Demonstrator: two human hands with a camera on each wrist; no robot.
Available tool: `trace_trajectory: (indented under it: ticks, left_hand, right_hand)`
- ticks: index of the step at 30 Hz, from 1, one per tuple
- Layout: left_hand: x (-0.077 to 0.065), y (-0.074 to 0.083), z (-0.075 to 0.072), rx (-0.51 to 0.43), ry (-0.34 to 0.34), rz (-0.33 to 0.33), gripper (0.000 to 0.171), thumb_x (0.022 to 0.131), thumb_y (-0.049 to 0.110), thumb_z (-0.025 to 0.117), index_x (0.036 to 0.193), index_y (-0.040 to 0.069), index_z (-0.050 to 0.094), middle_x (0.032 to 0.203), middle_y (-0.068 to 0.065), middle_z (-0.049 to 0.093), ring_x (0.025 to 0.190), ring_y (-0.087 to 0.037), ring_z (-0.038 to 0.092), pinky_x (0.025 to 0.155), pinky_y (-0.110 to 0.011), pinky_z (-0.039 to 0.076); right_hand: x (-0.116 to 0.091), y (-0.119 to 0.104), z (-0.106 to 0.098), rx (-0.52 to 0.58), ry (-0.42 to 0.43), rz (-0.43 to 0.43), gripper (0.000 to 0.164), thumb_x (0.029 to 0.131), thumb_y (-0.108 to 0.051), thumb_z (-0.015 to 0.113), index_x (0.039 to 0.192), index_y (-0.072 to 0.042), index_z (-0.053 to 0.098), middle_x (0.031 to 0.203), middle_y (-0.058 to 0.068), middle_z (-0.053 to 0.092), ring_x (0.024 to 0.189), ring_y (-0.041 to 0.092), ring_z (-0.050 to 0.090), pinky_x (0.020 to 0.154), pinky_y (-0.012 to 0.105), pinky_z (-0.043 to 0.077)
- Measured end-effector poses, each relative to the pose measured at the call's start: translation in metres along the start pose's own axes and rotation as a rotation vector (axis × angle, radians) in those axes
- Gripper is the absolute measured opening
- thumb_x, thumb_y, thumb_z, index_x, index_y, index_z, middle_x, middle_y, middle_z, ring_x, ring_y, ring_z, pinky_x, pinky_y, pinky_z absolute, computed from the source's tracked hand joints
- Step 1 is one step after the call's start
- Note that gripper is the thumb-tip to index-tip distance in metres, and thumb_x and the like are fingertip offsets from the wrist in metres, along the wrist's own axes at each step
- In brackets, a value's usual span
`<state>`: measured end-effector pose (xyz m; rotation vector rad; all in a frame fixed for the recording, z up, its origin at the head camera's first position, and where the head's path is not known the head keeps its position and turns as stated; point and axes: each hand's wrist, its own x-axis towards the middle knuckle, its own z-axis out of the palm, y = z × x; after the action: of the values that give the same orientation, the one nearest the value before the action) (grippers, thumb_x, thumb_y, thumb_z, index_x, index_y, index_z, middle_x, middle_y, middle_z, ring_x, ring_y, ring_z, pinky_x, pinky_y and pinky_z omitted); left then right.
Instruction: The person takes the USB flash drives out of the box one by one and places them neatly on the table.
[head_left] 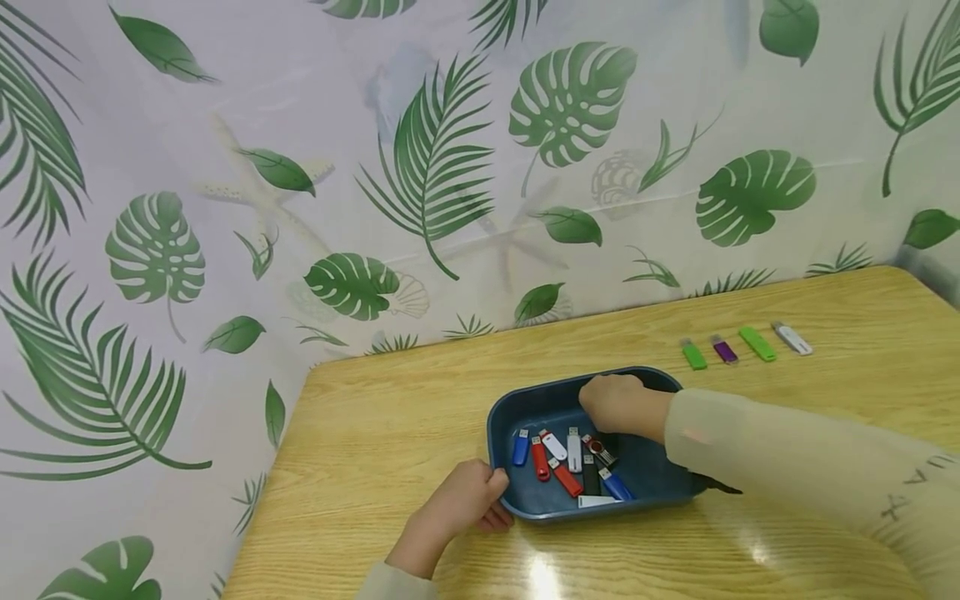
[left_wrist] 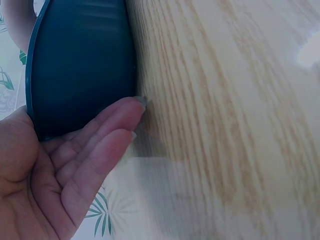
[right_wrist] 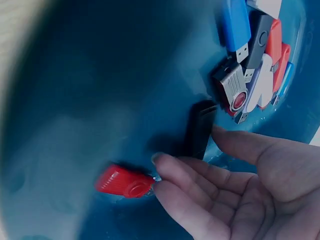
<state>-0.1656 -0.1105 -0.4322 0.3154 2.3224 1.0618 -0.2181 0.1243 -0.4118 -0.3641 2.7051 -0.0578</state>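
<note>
A dark blue plastic tray [head_left: 540, 404] stands on the table with several USB sticks inside. My left hand [head_left: 468, 496] grips its near left corner, thumb at the rim and fingers against the outer wall [left_wrist: 82, 65]. Inside the tray's far right part is my right hand [head_left: 618, 404]. In the right wrist view, its thumb and fingers pinch a black USB stick [right_wrist: 201, 127], whose lower end the fingers hide. A red USB stick [right_wrist: 125, 181] lies by the fingertips. Blue [right_wrist: 236, 25], red [right_wrist: 280, 65] and silver-and-black [right_wrist: 231, 85] sticks lie grouped beyond the thumb.
On the wooden table [head_left: 375, 417], right of and behind the tray, lie a green stick [head_left: 693, 355], a purple one [head_left: 724, 350], a brighter green one [head_left: 757, 343] and a white one [head_left: 792, 338] in a row. A leaf-patterned cloth [head_left: 450, 167] hangs behind the table.
</note>
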Motion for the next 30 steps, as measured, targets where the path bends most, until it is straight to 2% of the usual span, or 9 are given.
trace_trajectory:
  ticks: [7,17,25,30]
  left_hand:
    - [0.0001,0.0000,-0.0009,0.003,0.004,0.005,0.037,0.087,0.015,0.040,0.069,-0.005,0.065,0.061,-0.014,0.067,0.053,-0.025,0.067,0.050,-0.037,0.056]
    - [-0.0001,-0.0007,-0.0006,-0.008,0.000,-0.004,0.038,0.087,0.016,0.040,0.069,-0.005,0.065,0.061,-0.015,0.068,0.054,-0.025,0.067,0.050,-0.037,0.056]
    - [0.0005,-0.0004,-0.0003,-0.007,-0.002,-0.001,0.036,0.086,0.015,0.040,0.069,-0.005,0.065,0.062,-0.015,0.068,0.053,-0.024,0.067,0.050,-0.036,0.056]
    - [0.0015,-0.0003,0.0005,-0.004,-0.007,0.001,0.037,0.086,0.016,0.039,0.069,-0.005,0.065,0.062,-0.014,0.068,0.053,-0.023,0.067,0.050,-0.036,0.056]
  right_hand:
    - [0.0002,-0.0049,-0.0007,0.018,-0.029,-0.022,0.011,0.089,-0.005,0.057,0.095,-0.006,0.066,0.089,0.008,0.062,0.070,0.020,0.052,0.059,0.034,0.047]
    - [0.0050,-0.0060,-0.0015,-0.009,-0.086,-0.036,0.014,0.089,-0.001,0.056,0.099,-0.004,0.065,0.100,0.013,0.063,0.075,0.020,0.051,0.065,0.036,0.047]
    - [0.0053,-0.0081,-0.0006,-0.042,-0.045,-0.070,0.007,0.087,-0.001,0.060,0.089,-0.006,0.065,0.086,0.008,0.062,0.070,0.019,0.051,0.063,0.036,0.048]
    - [0.0036,-0.0074,-0.0006,-0.068,-0.043,-0.084,0.005,0.082,-0.004,0.067,0.082,-0.007,0.064,0.078,0.004,0.059,0.068,0.019,0.050,0.064,0.036,0.050]
